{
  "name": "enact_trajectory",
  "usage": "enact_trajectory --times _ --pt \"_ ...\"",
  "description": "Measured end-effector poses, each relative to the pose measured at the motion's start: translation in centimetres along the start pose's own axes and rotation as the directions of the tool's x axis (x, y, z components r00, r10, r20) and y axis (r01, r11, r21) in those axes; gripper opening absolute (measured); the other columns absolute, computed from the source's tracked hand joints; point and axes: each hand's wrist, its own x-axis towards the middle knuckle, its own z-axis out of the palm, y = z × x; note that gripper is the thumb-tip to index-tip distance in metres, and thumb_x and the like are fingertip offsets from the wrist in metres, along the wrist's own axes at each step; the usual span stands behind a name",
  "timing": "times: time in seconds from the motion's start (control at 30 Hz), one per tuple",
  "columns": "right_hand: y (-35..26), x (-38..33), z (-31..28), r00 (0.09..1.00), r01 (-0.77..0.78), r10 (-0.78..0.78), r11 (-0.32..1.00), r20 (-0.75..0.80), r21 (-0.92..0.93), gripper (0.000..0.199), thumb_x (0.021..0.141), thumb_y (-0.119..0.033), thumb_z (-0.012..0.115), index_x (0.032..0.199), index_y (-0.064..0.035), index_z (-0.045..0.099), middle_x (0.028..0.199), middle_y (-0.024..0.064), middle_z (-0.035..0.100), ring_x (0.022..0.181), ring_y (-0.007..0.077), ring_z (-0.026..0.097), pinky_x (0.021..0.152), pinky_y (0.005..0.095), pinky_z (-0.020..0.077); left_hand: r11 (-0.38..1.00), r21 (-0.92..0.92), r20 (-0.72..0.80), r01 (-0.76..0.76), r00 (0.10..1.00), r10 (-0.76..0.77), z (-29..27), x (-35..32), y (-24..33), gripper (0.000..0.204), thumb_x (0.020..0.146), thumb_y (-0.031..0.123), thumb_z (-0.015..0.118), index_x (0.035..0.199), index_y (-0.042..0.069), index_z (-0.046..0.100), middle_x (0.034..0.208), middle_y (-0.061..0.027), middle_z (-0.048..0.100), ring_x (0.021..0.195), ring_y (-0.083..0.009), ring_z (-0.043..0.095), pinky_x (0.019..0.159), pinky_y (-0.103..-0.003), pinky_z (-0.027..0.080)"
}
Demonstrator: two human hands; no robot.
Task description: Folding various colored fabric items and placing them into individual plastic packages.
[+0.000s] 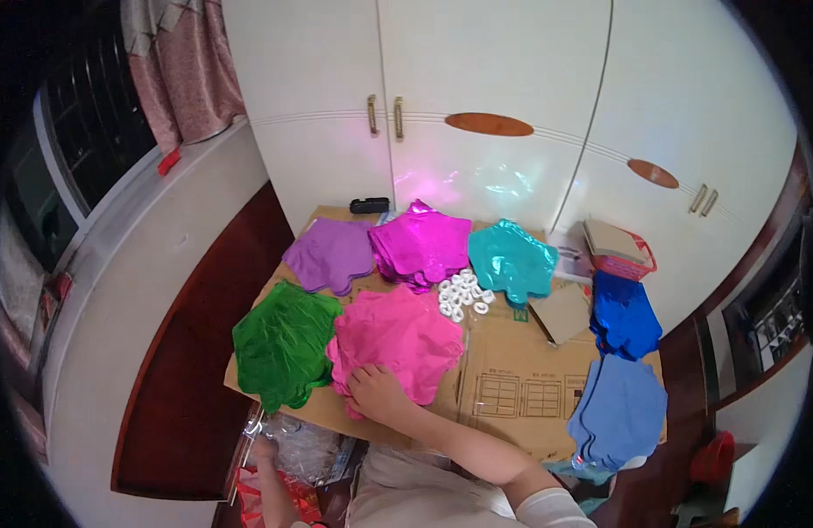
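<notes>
My right hand rests on the near left edge of a pink star-shaped foil sheet stack, like flat balloons, its fingers apart. Down past the table's near left edge, my left hand reaches to clear plastic packaging; its fingers are too small and hidden to make out. A green foil stack lies left of the pink one. Behind them are a purple stack, a magenta stack and a teal stack. Small white rings are heaped beside the pink stack.
A cardboard sheet covers the table. On its right lie a brown card piece, a shiny blue stack and a pale blue stack. A pink basket and a black object stand at the back, before white cabinets.
</notes>
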Motion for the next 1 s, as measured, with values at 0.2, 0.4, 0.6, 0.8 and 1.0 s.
enact_trajectory --times 0.2,0.4,0.6,0.8,1.0 --pt "0.9 -0.2 2.5 0.978 -0.205 0.199 0.966 0.055 0.157 0.020 0.074 -0.021 0.064 0.081 -0.0030 0.064 0.081 0.0120 0.063 0.080 0.0281 0.061 0.070 0.0395 0.0479 0.747 0.021 -0.499 -0.665 0.640 0.584 -5.4 -3.9 11.4 0.030 0.080 0.005 0.057 0.110 0.001 0.057 0.114 -0.0164 0.055 0.112 -0.0307 0.050 0.098 -0.041 0.037" --pt "1.5 0.6 -0.6 0.850 -0.500 0.505 0.683 0.150 0.533 0.020 0.075 -0.022 0.071 0.078 -0.0022 0.068 0.075 0.0139 0.064 0.071 0.0252 0.063 0.063 0.0364 0.0474 0.378 -0.193 -0.081 -0.905 0.399 0.913 -3.4 -13.3 23.8 0.023 0.078 -0.001 0.060 0.101 0.002 0.061 0.101 -0.0143 0.061 0.099 -0.0314 0.058 0.088 -0.039 0.045" --pt "4.9 -0.4 0.2 0.699 -0.525 0.584 0.027 0.412 0.851 0.016 0.084 -0.019 0.068 0.084 -0.0036 0.063 0.077 0.0044 0.063 0.075 0.0144 0.062 0.064 0.0294 0.0477 0.346 -0.325 0.416 -0.880 0.196 0.888 1.4 -15.1 26.7 0.020 0.085 0.012 0.057 0.103 0.006 0.062 0.106 -0.0122 0.063 0.097 -0.0308 0.059 0.083 -0.041 0.047" --pt "8.8 -1.7 -1.0 0.656 -0.143 0.528 -0.615 0.539 0.776 0.012 0.092 -0.014 0.054 0.101 -0.0056 0.056 0.093 0.0043 0.062 0.083 0.0164 0.061 0.075 0.0315 0.0513 0.170 -0.076 0.489 -0.982 0.112 0.865 1.8 -16.2 28.8 0.034 0.089 0.036 0.051 0.103 0.007 0.062 0.113 -0.0129 0.061 0.100 -0.0331 0.056 0.083 -0.047 0.042" --pt "12.8 -1.8 -8.1 0.669 0.218 0.670 -0.590 0.322 0.777 0.028 0.093 -0.023 0.050 0.116 -0.0066 0.054 0.110 0.0077 0.060 0.101 0.0231 0.059 0.089 0.0402 0.0489 0.080 0.124 0.634 -0.989 0.141 0.760 2.1 -15.7 28.5 0.062 0.082 0.058 0.053 0.122 0.010 0.054 0.120 -0.0246 0.054 0.116 -0.0377 0.049 0.097 -0.046 0.037"
